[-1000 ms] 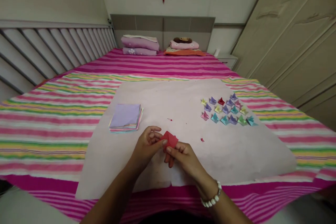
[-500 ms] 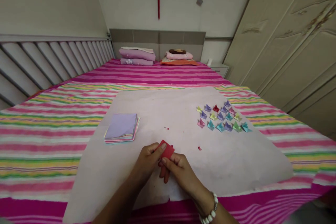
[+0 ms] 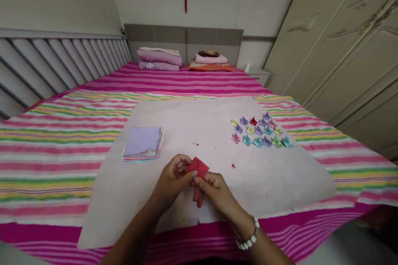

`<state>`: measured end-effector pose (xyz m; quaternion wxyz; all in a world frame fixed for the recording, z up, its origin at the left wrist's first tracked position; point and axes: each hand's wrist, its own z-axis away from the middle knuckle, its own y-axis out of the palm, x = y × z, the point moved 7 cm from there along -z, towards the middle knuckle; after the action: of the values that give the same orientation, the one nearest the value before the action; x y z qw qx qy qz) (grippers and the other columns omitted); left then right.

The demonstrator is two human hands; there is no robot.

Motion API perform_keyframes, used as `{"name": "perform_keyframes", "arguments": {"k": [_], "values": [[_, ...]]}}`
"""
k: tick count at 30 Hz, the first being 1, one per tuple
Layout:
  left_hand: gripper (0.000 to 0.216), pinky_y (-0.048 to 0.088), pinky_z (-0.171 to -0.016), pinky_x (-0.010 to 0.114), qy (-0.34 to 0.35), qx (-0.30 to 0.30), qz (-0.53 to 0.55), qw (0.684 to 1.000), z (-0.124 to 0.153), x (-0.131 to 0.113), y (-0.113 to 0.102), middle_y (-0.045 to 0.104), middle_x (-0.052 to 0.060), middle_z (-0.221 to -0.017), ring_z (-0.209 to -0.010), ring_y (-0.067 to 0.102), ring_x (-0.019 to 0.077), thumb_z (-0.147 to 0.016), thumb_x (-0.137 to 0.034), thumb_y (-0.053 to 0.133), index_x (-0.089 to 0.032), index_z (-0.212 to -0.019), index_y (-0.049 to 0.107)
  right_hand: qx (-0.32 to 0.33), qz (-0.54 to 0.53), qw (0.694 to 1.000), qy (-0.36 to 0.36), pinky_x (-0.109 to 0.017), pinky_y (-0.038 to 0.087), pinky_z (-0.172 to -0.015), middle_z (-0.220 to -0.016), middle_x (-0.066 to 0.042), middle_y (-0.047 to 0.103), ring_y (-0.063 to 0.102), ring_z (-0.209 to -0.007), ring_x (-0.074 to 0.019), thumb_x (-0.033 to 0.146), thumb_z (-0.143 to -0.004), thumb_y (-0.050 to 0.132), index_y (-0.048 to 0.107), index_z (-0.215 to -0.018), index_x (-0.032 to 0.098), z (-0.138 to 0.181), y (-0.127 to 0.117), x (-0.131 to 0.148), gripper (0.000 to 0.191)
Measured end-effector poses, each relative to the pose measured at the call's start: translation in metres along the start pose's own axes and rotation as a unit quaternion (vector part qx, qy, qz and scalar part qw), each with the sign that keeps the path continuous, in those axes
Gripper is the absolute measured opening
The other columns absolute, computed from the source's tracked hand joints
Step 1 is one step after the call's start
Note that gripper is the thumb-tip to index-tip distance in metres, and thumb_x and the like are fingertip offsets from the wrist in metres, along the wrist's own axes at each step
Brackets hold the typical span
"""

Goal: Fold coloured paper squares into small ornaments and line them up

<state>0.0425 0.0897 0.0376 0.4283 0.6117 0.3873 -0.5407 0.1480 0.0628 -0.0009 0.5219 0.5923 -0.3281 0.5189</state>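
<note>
Fingers of left hand and right hand, lower centre, pinch red folded paper square mid-crease; next fold likely needs aligned edges.

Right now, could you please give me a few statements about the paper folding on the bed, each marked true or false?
1. The left hand and the right hand both hold the red folded paper in their fingers. True.
2. The stack of coloured sheets lies to the right of the hands. False: it lies to their left, on the pale sheet.
3. The small folded pieces sit in a cluster on the right, apart from both hands. True.
4. The beaded bracelet is on the left wrist. False: it is on the right wrist.
</note>
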Motion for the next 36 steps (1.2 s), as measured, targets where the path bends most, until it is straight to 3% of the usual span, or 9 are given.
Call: {"name": "perform_keyframes", "arguments": {"k": [5, 9, 12, 16, 20, 22, 25, 29, 36], "values": [[0.019, 0.048, -0.063, 0.026, -0.015, 0.021, -0.007, 1.0, 0.004, -0.001, -0.001, 0.065, -0.001, -0.07, -0.065, 0.06, 0.0123, -0.075, -0.028, 0.071, -0.017, -0.082, 0.058, 0.001, -0.001, 1.0, -0.007, -0.021, 0.041, -0.041, -0.052, 0.0, 0.066, 0.056, -0.038, -0.0101, 0.053, -0.079, 0.066, 0.065, -0.073, 0.014, 0.002, 0.0, 0.0, 0.039], [0.016, 0.049, -0.065, 0.027, -0.016, -0.003, -0.025, 1.0, 0.007, 0.002, -0.006, 0.067, 0.001, -0.071, -0.066, 0.061, 0.0131, -0.075, -0.028, 0.071, -0.016, -0.085, 0.066, -0.014, 0.015, 0.999, -0.025, -0.022, 0.044, -0.046, -0.059, -0.001, 0.067, 0.057, -0.044, -0.01, 0.049, -0.079, 0.068, 0.065, -0.073, 0.015, 0.003, -0.003, 0.003, 0.035], [0.018, 0.047, -0.062, 0.026, -0.028, -0.014, -0.021, 0.999, 0.009, 0.003, -0.008, 0.067, 0.001, -0.07, -0.064, 0.06, 0.0127, -0.074, -0.029, 0.072, -0.016, -0.085, 0.067, -0.06, 0.004, 0.996, -0.07, -0.024, 0.049, -0.053, -0.073, 0.0, 0.068, 0.059, -0.052, -0.0099, 0.04, -0.073, 0.076, 0.068, -0.093, 0.018, 0.005, -0.011, 0.011, 0.031], [0.018, 0.047, -0.065, 0.026, -0.048, -0.002, -0.009, 0.999, 0.012, 0.001, -0.006, 0.068, 0.001, -0.074, -0.068, 0.061, 0.013, -0.073, -0.029, 0.072, -0.016, -0.084, 0.067, -0.101, -0.016, 0.99, -0.101, -0.028, 0.053, -0.062, -0.088, 0.0, 0.067, 0.061, -0.064, -0.0121, 0.033, -0.073, 0.078, 0.06, -0.123, 0.027, 0.01, -0.023, 0.018, 0.054], [0.015, 0.048, -0.069, 0.027, -0.04, -0.005, -0.009, 0.999, 0.015, -0.003, -0.005, 0.069, 0.001, -0.077, -0.071, 0.062, 0.0136, -0.074, -0.028, 0.072, -0.017, -0.083, 0.067, -0.123, 0.081, 0.977, -0.156, -0.035, 0.052, -0.08, -0.117, -0.006, 0.063, 0.062, -0.097, -0.0208, 0.031, -0.073, 0.077, 0.07, -0.11, 0.03, 0.013, -0.029, 0.028, 0.037], [0.015, 0.048, -0.069, 0.027, -0.034, -0.011, -0.011, 0.999, 0.016, -0.004, -0.005, 0.069, 0.001, -0.078, -0.072, 0.061, 0.0134, -0.074, -0.028, 0.072, -0.017, -0.083, 0.067, -0.143, 0.144, 0.959, -0.199, -0.037, 0.049, -0.086, -0.121, -0.007, 0.06, 0.056, -0.11, -0.0242, 0.03, -0.073, 0.077, 0.074, -0.101, 0.029, 0.016, -0.031, 0.036, 0.028], [0.016, 0.047, -0.069, 0.026, -0.034, -0.012, -0.011, 0.999, 0.016, -0.004, -0.005, 0.069, 0.001, -0.077, -0.072, 0.061, 0.0132, -0.073, -0.028, 0.072, -0.016, -0.083, 0.067, -0.152, 0.178, 0.946, -0.222, -0.033, 0.049, -0.079, -0.102, -0.005, 0.063, 0.058, -0.096, -0.0209, 0.028, -0.072, 0.078, 0.075, -0.098, 0.029, 0.017, -0.03, 0.04, 0.026], [0.018, 0.047, -0.067, 0.025, -0.047, -0.014, 0.0, 0.999, 0.016, -0.002, -0.006, 0.069, 0.001, -0.076, -0.07, 0.061, 0.0128, -0.073, -0.028, 0.073, -0.016, -0.084, 0.067, -0.112, 0.099, 0.975, -0.165, -0.028, 0.048, -0.066, -0.078, 0.0, 0.065, 0.056, -0.067, -0.0129, 0.028, -0.074, 0.077, 0.071, -0.107, 0.028, 0.014, -0.024, 0.031, 0.033], [0.017, 0.047, -0.063, 0.023, -0.081, 0.007, 0.013, 0.997, 0.016, 0.001, -0.002, 0.07, 0.001, -0.074, -0.066, 0.06, 0.0107, -0.075, -0.028, 0.071, -0.015, -0.085, 0.066, -0.088, 0.036, 0.986, -0.138, -0.022, 0.045, -0.058, -0.069, 0.003, 0.063, 0.054, -0.06, -0.01, 0.026, -0.075, 0.076, 0.072, -0.101, 0.026, 0.013, -0.021, 0.029, 0.026]]}}
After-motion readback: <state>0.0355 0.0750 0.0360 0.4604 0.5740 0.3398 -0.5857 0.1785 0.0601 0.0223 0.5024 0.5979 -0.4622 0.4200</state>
